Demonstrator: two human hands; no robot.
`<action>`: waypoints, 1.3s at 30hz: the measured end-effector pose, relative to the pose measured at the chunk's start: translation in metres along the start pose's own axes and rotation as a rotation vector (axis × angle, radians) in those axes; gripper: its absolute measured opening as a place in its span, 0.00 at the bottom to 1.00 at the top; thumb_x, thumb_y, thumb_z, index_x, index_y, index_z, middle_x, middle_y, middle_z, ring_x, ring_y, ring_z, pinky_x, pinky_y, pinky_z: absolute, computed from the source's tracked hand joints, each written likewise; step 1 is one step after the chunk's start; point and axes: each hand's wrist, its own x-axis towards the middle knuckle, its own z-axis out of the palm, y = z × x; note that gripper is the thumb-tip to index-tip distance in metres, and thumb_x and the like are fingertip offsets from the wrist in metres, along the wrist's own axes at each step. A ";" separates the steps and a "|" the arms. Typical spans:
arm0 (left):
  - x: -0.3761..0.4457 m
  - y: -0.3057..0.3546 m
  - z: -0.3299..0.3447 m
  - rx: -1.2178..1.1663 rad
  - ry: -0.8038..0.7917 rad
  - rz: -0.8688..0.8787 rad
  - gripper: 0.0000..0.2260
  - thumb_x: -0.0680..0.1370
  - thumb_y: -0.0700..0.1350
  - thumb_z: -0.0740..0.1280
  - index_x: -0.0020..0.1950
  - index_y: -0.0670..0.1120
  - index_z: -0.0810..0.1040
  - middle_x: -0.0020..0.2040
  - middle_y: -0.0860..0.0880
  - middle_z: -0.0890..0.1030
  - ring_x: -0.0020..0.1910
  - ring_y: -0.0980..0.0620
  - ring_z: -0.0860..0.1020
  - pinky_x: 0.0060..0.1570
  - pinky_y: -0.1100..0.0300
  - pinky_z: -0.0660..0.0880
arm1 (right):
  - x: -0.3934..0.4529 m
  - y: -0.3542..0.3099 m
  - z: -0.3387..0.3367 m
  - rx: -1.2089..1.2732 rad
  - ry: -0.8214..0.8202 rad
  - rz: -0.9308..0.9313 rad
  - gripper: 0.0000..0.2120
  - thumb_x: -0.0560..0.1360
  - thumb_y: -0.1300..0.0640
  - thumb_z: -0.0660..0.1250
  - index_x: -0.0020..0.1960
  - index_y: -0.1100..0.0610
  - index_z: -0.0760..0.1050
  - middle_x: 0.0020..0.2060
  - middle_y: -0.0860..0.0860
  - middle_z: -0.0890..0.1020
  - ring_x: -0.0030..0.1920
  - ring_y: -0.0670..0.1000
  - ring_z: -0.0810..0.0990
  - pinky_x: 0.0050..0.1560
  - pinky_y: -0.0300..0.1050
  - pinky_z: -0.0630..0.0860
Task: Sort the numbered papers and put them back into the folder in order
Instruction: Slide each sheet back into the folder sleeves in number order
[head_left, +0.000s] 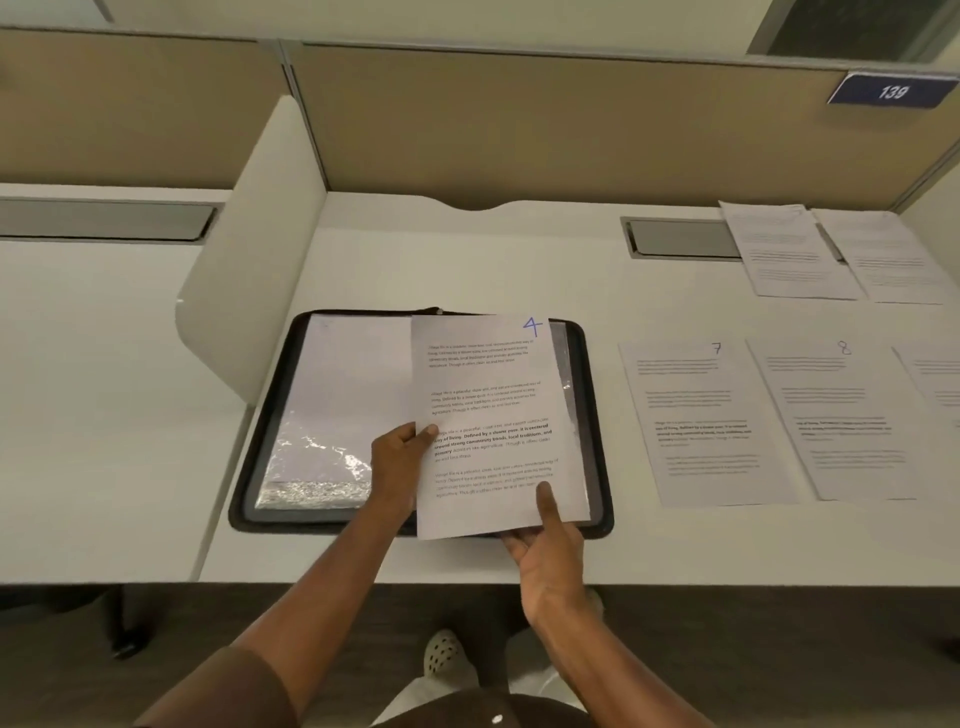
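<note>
A black folder (270, 395) lies open on the white desk, with shiny clear sleeves (332, 405) inside. Over its right half I hold a printed sheet marked 4 (493, 395) with both hands. My left hand (397, 465) pinches the sheet's left edge, thumb on top. At the bottom edge my right hand (545, 551) grips it from below, thumb pressed on the text. Sheet 7 (701, 421) and sheet 8 (841, 415) lie flat to the right of the folder. The edge of another sheet (940, 379) shows at the far right.
Two more printed sheets (789, 249) (898, 254) lie at the back right, partly over a grey cable hatch (675, 236). A white divider panel (249, 244) stands left of the folder. Tan partition walls (519, 119) close the back. A blue plate reading 139 (892, 91) hangs top right.
</note>
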 end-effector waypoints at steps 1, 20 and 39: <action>-0.001 -0.002 -0.002 0.003 -0.013 0.002 0.03 0.78 0.40 0.72 0.51 0.43 0.85 0.47 0.42 0.87 0.49 0.37 0.85 0.52 0.41 0.82 | -0.003 0.004 0.001 -0.042 0.014 -0.015 0.26 0.73 0.54 0.73 0.70 0.53 0.73 0.57 0.54 0.85 0.57 0.57 0.85 0.55 0.61 0.82; -0.024 -0.024 -0.026 0.190 -0.218 -0.087 0.06 0.79 0.42 0.71 0.55 0.43 0.83 0.48 0.44 0.87 0.47 0.42 0.86 0.51 0.41 0.82 | 0.019 -0.059 -0.047 -0.713 -0.088 0.132 0.17 0.76 0.48 0.71 0.62 0.55 0.80 0.53 0.54 0.87 0.52 0.56 0.86 0.55 0.58 0.82; 0.031 -0.006 -0.015 1.383 -0.651 1.163 0.12 0.74 0.56 0.73 0.52 0.51 0.84 0.53 0.52 0.83 0.51 0.52 0.80 0.47 0.59 0.77 | -0.028 -0.125 -0.106 -0.501 -0.228 0.587 0.28 0.66 0.69 0.80 0.64 0.68 0.79 0.64 0.69 0.78 0.68 0.69 0.74 0.61 0.67 0.76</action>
